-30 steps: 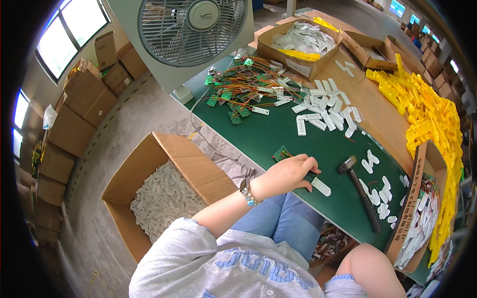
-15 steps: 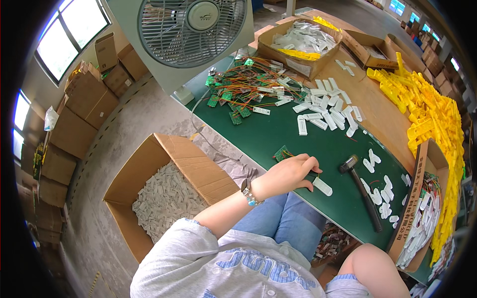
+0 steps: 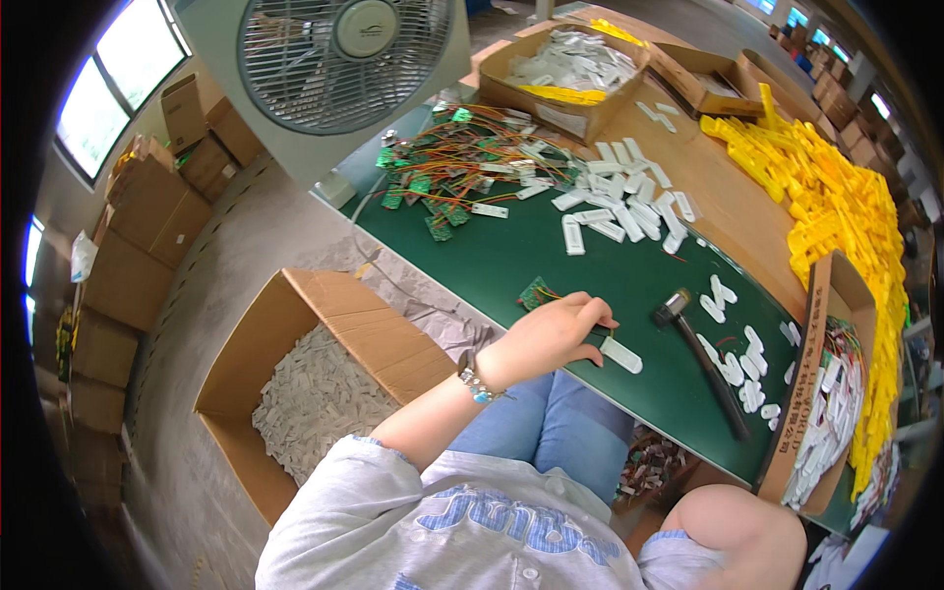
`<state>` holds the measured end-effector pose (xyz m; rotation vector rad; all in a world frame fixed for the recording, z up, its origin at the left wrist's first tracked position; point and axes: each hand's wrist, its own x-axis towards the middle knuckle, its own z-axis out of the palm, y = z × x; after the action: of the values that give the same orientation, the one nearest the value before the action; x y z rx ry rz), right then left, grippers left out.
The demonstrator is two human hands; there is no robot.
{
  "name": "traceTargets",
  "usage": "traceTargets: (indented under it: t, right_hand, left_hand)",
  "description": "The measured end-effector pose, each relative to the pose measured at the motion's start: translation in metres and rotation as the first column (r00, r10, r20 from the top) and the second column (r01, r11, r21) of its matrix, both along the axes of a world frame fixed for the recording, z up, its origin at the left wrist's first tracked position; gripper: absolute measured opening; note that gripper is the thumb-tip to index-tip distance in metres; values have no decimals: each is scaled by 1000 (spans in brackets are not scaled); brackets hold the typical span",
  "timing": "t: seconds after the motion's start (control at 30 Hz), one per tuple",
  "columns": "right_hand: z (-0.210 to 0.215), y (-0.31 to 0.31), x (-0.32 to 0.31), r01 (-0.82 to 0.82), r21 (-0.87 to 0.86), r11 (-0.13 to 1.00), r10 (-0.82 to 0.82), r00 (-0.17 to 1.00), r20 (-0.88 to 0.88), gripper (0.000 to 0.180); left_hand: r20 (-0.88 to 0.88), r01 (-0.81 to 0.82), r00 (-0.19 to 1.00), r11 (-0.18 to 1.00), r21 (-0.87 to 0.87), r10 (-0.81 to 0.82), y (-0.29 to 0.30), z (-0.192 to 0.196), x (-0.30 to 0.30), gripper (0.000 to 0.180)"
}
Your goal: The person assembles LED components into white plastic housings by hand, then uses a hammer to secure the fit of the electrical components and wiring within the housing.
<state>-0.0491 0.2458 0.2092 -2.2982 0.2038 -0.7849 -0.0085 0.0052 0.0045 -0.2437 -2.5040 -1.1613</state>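
Note:
My left hand [image 3: 553, 339] rests at the near edge of the green work surface [image 3: 472, 270], its thumb and forefinger closed about one end of a white plastic case [image 3: 622, 356]. Thin wires run near the fingers, and a small green circuit board [image 3: 536, 293] lies just beyond the knuckles. Part of the case's end is hidden by the fingers. To the right lies a hammer [image 3: 703, 359] with a dark handle. My right arm [image 3: 737, 526] is bent at the lower right; its hand does not show.
Wired circuit boards [image 3: 433, 187] and white cases [image 3: 629, 202] lie farther back. Yellow plastic parts [image 3: 836, 197] heap up on the right beside a filled cardboard box [image 3: 798, 393]. A fan [image 3: 354, 59] stands at the far left, and an open carton [image 3: 364, 334] of pale pieces is below.
The whole view has shifted slightly, so things sit farther left in it. My left hand keeps its grasp at the white case. My right arm has moved a little and looks blurred.

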Motion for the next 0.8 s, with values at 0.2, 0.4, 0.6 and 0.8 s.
traceTargets:
  t: [0.2, 0.4, 0.6, 0.8]
  right_hand:
    - [-150, -47, -30, 995, -96, -30, -956, -57, -287, 22]
    - [-212, -49, -33, 909, -279, -309, -940, -337, -58, 20]
    - [-142, -19, -77, 633, -546, -548, -833, -470, 292, 30]
    - [-50, 90, -157, 28, -587, -809, -430, -708, 560, 26]
  left_hand:
    - [-75, -111, 991, 993, -38, 108, -5, -9, 13, 37]
    - [-413, -167, 901, 985, -42, 135, -4, -10, 12, 32]
    - [-535, -263, 817, 965, -15, 214, -12, -11, 12, 30]
    - [-275, -393, 881, 919, 25, 384, -14, -11, 4, 26]
